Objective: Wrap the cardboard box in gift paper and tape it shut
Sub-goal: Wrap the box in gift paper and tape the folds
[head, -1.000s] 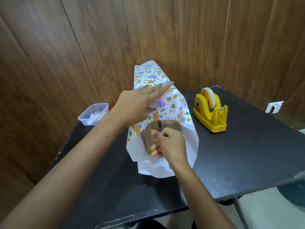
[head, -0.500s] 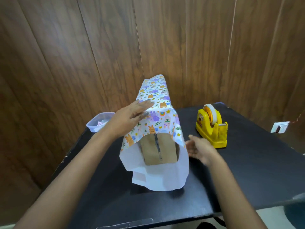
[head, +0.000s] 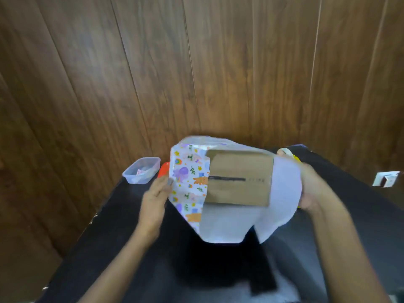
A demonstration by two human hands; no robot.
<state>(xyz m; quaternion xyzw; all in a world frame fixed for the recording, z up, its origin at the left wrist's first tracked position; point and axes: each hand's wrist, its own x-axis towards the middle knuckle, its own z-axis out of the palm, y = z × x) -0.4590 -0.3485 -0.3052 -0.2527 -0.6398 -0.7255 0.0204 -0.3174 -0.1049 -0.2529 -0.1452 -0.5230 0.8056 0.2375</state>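
Cardboard box (head: 239, 178), sleeved in gift paper (head: 190, 184), sits between my hands, apparently lifted clear of the table (head: 131, 248). Its bare end faces me and its long axis runs away toward the wall. My left hand (head: 156, 200) presses flat-fingered on the printed left side. My right hand (head: 314, 189) bears on the right side, fingers hidden behind the white flap, so I cannot tell its grip. Both hands are equally near the open end.

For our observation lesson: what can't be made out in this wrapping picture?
Head view only:
Dispenser: mostly hidden behind paper and right hand.
Right hand's fingers: behind paper, grip unclear.
Box: far end covered by paper.
Tub: contents small, blurred.
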